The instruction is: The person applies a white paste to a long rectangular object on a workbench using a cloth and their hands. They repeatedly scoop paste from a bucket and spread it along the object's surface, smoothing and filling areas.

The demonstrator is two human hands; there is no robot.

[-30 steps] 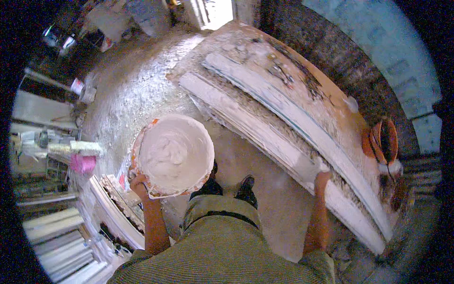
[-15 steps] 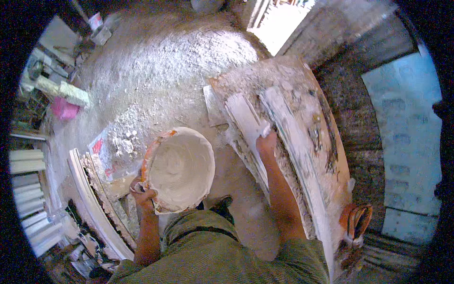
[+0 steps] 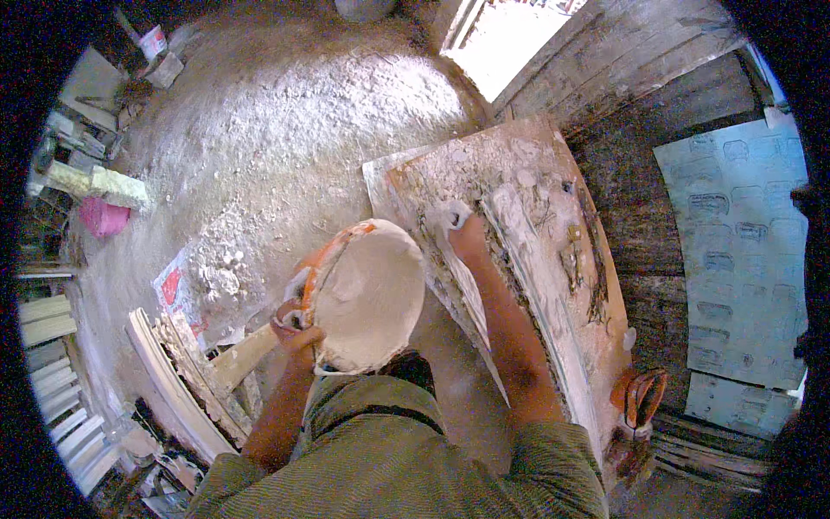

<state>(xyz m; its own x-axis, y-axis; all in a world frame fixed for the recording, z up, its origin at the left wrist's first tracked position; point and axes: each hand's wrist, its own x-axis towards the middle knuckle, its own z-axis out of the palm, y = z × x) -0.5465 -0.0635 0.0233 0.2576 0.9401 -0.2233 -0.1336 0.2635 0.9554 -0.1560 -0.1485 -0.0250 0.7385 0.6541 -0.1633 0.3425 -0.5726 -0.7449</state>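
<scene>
Compared with half a second ago, the right hand [image 3: 458, 227] has advanced further up the board, and the bowl [image 3: 367, 294] has tipped so that its mouth faces more toward the board and the person's right.

Left hand [image 3: 294, 324]: closed around the lower left rim of the bowl, fingers wrapped over the edge. It carries the bowl at about chest height, between the person's torso and the board. The bowl is round, with an orange outer wall and an interior coated in white plaster; it is tilted, not level.

Right hand: extended along the long plaster-covered board [image 3: 519, 259], resting on a white moulding strip [image 3: 471, 294] that runs the board's length. The hand is coated in white plaster and lies pressed on the wet material; whether the fingers are flat or curled around a lump cannot be determined.

The board runs away from the person, parallel to a dark wooden wall [image 3: 640, 216] on the right. An orange tool [image 3: 640, 398] sits at the board's near right corner. Finished white mouldings [image 3: 173, 381] are stacked on the floor to the left, below the bowl. A pink container [image 3: 104, 216] stands well apart at far left, on the plaster-dusted floor [image 3: 259, 130].
</scene>
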